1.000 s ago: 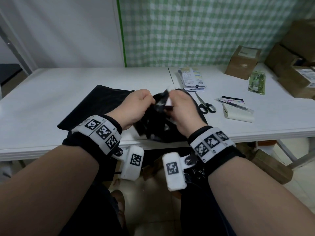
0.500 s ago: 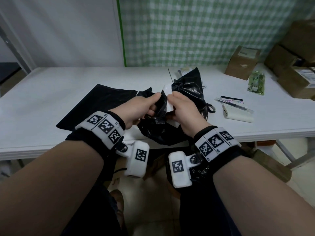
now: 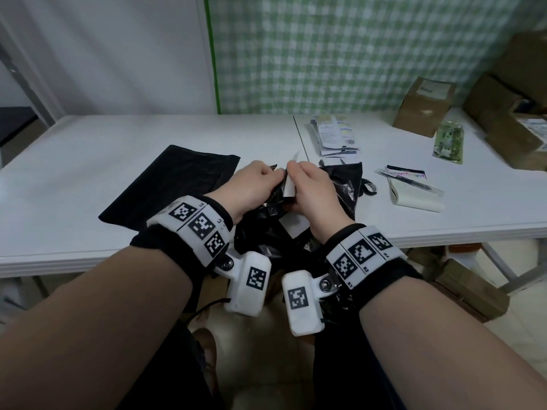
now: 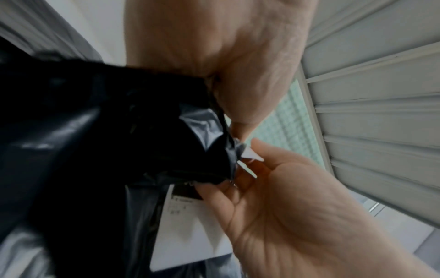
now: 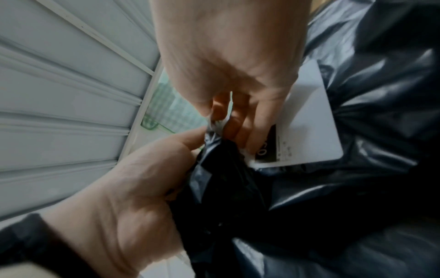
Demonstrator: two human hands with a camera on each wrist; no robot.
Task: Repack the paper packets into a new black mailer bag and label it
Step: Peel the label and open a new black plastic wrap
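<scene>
A crumpled old black mailer bag (image 3: 344, 187) lies over the table's front edge, and both hands hold it. My left hand (image 3: 260, 179) grips a bunched fold of the bag (image 4: 166, 131). My right hand (image 3: 305, 179) pinches the top corner of the white label (image 3: 291, 190) stuck on the bag; the label (image 5: 309, 120) shows print near the fingers. The two hands touch at the fingertips. A flat new black mailer bag (image 3: 177, 184) lies on the table to the left. The paper packets (image 3: 334, 134) are stacked at the back, right of centre.
Scissors (image 3: 368, 187) poke out from under the old bag's right side. A pen (image 3: 411, 179) lies on a notepad (image 3: 414, 199) to the right, with a green packet (image 3: 448, 142) behind. Cardboard boxes (image 3: 423, 106) stand at the back right.
The old bag's flap, raised in front of the packets half a second ago, has dropped back onto the table over the scissors. Both hands keep their hold and have shifted slightly away from me.
</scene>
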